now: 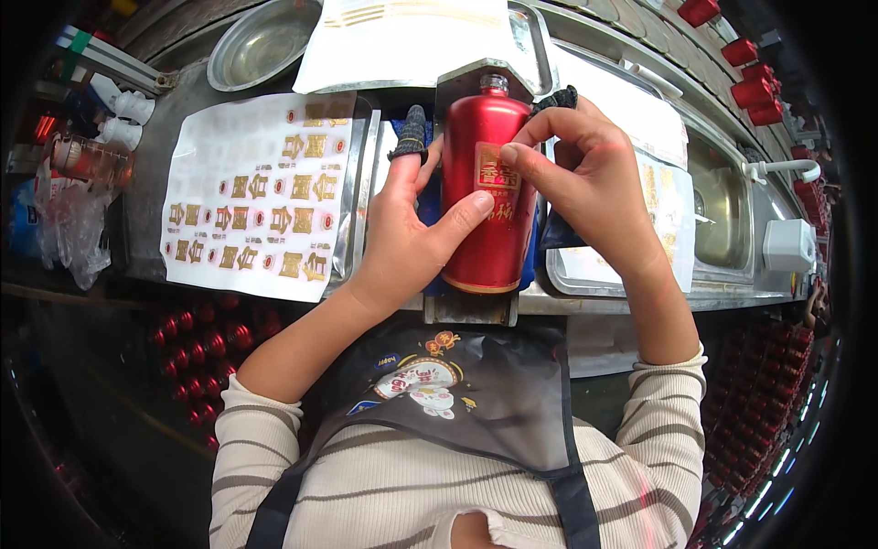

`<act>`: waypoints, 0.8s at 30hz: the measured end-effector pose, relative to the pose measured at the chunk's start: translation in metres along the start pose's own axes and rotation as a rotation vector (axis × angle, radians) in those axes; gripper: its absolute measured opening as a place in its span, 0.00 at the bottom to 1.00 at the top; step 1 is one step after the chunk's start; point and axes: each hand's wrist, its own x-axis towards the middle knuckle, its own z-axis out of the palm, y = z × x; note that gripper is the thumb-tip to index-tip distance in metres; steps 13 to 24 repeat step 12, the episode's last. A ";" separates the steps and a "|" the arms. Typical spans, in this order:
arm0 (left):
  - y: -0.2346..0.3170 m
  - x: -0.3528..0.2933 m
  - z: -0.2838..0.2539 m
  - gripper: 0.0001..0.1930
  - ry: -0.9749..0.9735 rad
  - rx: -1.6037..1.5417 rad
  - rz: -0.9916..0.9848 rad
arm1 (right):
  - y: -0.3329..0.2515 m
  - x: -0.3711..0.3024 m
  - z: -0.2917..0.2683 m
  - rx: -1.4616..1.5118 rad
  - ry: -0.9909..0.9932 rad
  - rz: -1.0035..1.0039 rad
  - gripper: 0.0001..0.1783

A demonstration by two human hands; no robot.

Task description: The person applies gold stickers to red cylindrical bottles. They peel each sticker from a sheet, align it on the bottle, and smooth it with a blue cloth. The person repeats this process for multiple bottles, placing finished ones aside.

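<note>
A red bottle [487, 183] lies on a metal stand [471, 306] at the front edge of the steel workbench [631, 302]; the left hand [407, 229] clasps its side while the right hand's [585, 174] fingertips press a gold label [497, 169] onto it. Uneven pressure could likely leave the label crooked or creased. If the left hand's hold slackened, the smooth bottle might roll on the stand.

A worker wears a ribbed, cream-coloured long-sleeved top crossed by thin dark horizontal stripes, the cuffs pushed up the forearms. Over it hangs a dark apron with black straps and a translucent grey bib bearing a colourful cartoon-style emblem in red, white, blue and gold. A dark knitted finger cot covers one finger of the left hand [402, 233]; a similar dark cot sits on a fingertip of the right hand [585, 183].
</note>
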 end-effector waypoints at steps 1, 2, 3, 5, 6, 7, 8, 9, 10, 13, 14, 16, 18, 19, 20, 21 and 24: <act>-0.003 0.001 0.000 0.22 0.013 0.042 0.032 | -0.001 0.000 0.000 -0.018 0.008 -0.007 0.12; -0.001 0.001 0.002 0.22 0.016 0.008 0.026 | -0.001 0.000 0.000 -0.034 0.011 -0.010 0.11; 0.004 0.001 0.005 0.21 0.019 -0.026 0.019 | -0.001 0.000 0.001 -0.050 0.014 -0.013 0.11; 0.004 0.001 0.005 0.21 0.017 -0.037 0.006 | -0.002 -0.002 0.004 -0.007 0.046 -0.030 0.10; 0.003 0.001 0.002 0.21 0.011 -0.013 -0.001 | -0.002 -0.002 0.005 0.014 0.062 -0.038 0.09; 0.002 0.001 0.001 0.20 0.005 0.010 -0.008 | -0.002 -0.001 0.006 0.004 0.063 -0.037 0.09; 0.002 0.001 0.001 0.21 0.006 -0.001 -0.018 | -0.002 -0.001 0.006 -0.007 0.066 -0.036 0.09; 0.002 0.002 0.001 0.21 0.007 -0.013 -0.028 | -0.002 -0.001 0.006 -0.018 0.069 -0.034 0.08; 0.002 0.002 0.001 0.21 0.009 -0.025 -0.038 | 0.000 -0.001 0.006 -0.032 0.066 -0.057 0.08; 0.001 0.003 0.001 0.21 0.009 -0.046 -0.035 | 0.005 -0.001 0.007 -0.061 0.064 -0.101 0.08; 0.001 0.003 0.001 0.21 0.009 -0.046 -0.035 | 0.005 -0.001 0.007 -0.061 0.064 -0.101 0.08; 0.001 0.003 0.001 0.21 0.009 -0.046 -0.035 | 0.005 -0.001 0.007 -0.061 0.064 -0.101 0.08; 0.001 0.003 0.001 0.21 0.009 -0.046 -0.035 | 0.005 -0.001 0.007 -0.061 0.064 -0.101 0.08; 0.001 0.003 0.001 0.21 0.009 -0.046 -0.035 | 0.005 -0.001 0.007 -0.061 0.064 -0.101 0.08; 0.001 0.003 0.001 0.21 0.009 -0.046 -0.035 | 0.005 -0.001 0.007 -0.061 0.064 -0.101 0.08; 0.001 0.003 0.001 0.21 0.009 -0.046 -0.035 | 0.005 -0.001 0.007 -0.061 0.064 -0.101 0.08; 0.001 0.003 0.001 0.21 0.009 -0.046 -0.035 | 0.005 -0.001 0.007 -0.061 0.064 -0.101 0.08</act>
